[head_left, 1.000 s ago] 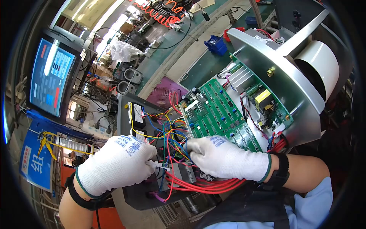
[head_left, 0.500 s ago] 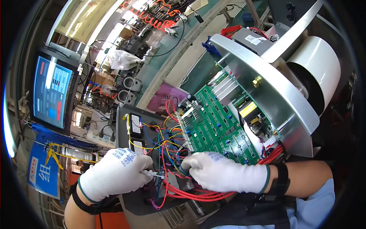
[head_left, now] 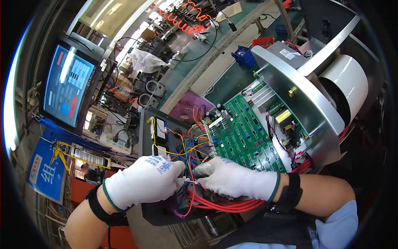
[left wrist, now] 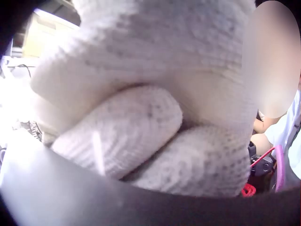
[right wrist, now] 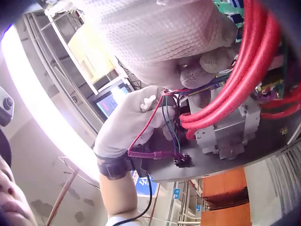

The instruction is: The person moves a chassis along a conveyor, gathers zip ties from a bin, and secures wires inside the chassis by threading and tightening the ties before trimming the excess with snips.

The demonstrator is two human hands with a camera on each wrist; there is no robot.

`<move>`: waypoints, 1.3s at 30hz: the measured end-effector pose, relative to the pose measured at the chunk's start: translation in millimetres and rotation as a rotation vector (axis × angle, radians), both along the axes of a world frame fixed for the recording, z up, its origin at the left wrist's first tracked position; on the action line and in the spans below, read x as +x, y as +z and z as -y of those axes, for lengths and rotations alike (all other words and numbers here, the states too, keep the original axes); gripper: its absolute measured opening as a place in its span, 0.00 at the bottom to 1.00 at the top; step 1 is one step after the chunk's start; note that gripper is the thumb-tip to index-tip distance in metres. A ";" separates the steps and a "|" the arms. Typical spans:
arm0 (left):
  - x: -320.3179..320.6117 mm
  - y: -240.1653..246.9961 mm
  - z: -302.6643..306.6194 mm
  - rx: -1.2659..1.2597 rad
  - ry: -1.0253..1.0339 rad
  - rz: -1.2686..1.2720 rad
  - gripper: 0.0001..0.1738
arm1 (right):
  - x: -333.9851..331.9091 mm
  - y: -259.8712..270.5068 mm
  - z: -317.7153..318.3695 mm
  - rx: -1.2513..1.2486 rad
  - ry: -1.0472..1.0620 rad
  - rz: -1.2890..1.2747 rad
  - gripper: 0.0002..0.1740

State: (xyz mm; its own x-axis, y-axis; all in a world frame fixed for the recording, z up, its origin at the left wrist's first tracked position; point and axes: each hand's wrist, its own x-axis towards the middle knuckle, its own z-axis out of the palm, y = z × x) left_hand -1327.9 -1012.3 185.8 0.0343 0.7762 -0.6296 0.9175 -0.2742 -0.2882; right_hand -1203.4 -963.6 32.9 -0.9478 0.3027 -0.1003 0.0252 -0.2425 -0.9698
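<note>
In the head view my gloved left hand (head_left: 143, 181) pinches a white cable tie (head_left: 187, 180) between thumb and fingers. The tie's free end reaches the fingertips of my gloved right hand (head_left: 236, 178). White bits of cable tie (right wrist: 148, 102) also show at the left hand in the right wrist view. Curled fingers of the right hand grip a bundle of thin coloured wires (right wrist: 190, 92). These wires lead to a green circuit board (head_left: 244, 137) just beyond the right hand. Only the left glove's folded fingers (left wrist: 127, 127) fill the left wrist view.
Thick red cables (head_left: 226, 205) loop below the right hand, beside a grey metal block (right wrist: 228, 127). A silver bracket with a white roll (head_left: 346, 85) stands at the right. A monitor (head_left: 68, 85) and a yellow caulking gun (head_left: 60, 154) are at the left.
The hands have come closer together, and the cable tie's end now meets the right fingertips. The head view has shifted; the board and bracket appear unmoved relative to each other.
</note>
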 end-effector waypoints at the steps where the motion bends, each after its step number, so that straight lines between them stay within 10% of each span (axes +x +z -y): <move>1: -1.2 -0.8 0.8 0.007 -0.002 -0.003 0.13 | -1.6 4.2 0.7 0.129 -0.039 0.042 0.12; 6: 8.5 7.0 4.3 0.006 -0.003 0.018 0.13 | 7.1 3.5 13.6 0.652 -0.367 0.053 0.09; 14: 19.0 14.7 -7.4 0.047 0.321 0.326 0.09 | 15.8 12.8 20.1 0.805 -0.571 0.021 0.11; 19: 14.8 22.2 -2.1 0.031 0.635 0.494 0.11 | 23.9 11.4 17.6 0.429 -0.412 -0.001 0.12; 24: 7.0 20.7 -2.8 -0.150 0.640 0.545 0.08 | 13.9 -5.5 19.9 0.894 -0.720 -0.211 0.11; 29: 1.0 14.9 -4.9 -0.122 0.575 0.487 0.10 | 30.2 12.2 13.3 -0.261 -0.252 -0.091 0.14; 39: 1.9 11.4 -2.8 -0.058 0.342 0.351 0.14 | 26.5 0.0 14.6 -0.470 -0.237 -0.211 0.16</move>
State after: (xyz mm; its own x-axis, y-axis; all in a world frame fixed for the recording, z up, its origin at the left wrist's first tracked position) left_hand -1326.0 -1009.5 197.2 0.0012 0.7443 -0.6678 0.9967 0.0537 0.0617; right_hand -1176.9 -978.2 32.9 -0.8735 0.4782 -0.0914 -0.2654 -0.6250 -0.7341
